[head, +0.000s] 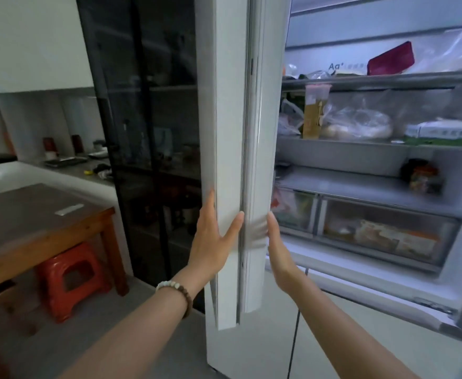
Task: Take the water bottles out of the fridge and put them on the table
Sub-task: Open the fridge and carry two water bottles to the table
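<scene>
The white fridge door (231, 132) stands edge-on in front of me, swung partly open. My left hand (210, 242) grips its outer edge, fingers behind and thumb on the front. Flat against the door's inner side lies my right hand (277, 250), fingers straight. To the right the fridge interior (361, 181) shows shelves with plastic bags, a carton, a red box and a jar. I see no water bottle among them. The wooden table (32, 222) is at the left.
A red plastic stool (71, 277) sits under the table. A dark glass cabinet (153, 132) stands just left of the fridge door. A counter with small items runs along the back left wall. The fridge's lower doors are below right.
</scene>
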Motion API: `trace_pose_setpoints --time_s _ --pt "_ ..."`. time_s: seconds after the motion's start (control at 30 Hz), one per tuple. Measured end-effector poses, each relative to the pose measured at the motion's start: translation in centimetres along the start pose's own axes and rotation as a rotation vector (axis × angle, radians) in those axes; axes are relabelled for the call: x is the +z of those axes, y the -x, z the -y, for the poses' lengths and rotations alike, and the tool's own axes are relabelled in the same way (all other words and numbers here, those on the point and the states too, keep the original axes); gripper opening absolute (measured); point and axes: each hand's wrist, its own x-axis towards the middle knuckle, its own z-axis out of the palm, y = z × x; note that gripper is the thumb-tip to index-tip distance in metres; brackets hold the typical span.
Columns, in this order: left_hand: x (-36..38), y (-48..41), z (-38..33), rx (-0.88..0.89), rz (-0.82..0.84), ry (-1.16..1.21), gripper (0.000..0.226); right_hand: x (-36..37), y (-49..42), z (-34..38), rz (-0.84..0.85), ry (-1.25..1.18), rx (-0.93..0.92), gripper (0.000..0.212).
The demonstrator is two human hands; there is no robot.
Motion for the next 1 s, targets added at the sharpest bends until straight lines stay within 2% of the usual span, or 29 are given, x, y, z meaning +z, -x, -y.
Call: trace_pose_setpoints --time_s 0.1,0.23,0.33,0.47,0.67,0.77,0.87,1.0 --pt "-2.8 -0.2 -1.1 -0.016 -0.073 -0.016 0.092 2.1 1.0 0.5 0.072 0.005 -0.003 0.084" --pt "-5.9 -0.7 -1.4 -0.041 -0.209 -0.051 0.099 3.6 1.4 2.1 0.224 0.054 -0.017 0.059" --pt "-8.1 -1.3 -0.9 -0.043 -0.312 -0.148 0.101 4.5 1.0 3.7 0.302 0.138 -0.069 0.069" --pt "-11.1 -2.8 -0.3 -0.038 -0.382 -0.309 0.095 5.9 0.2 7.3 0.287 0.160 -0.206 0.035" --pt "-14.9 -6.3 -0.3 0.134 -0.387 -0.511 0.085 9.1 -3.9 10.5 0.269 0.359 -0.343 0.062" --pt "-17.1 -8.3 0.8 0.266 -0.328 -0.710 0.081 11.0 -6.8 11.4 0.232 0.436 -0.388 0.064" --pt "-19.3 -9.8 2.3 0.244 -0.289 -0.842 0.081 13.5 -10.0 11.0 0.225 0.500 -0.388 0.062" --pt "-22.9 -11.2 4.4 0.178 -0.244 -0.891 0.085 16.6 -13.3 9.1 0.206 0.543 -0.389 0.061"
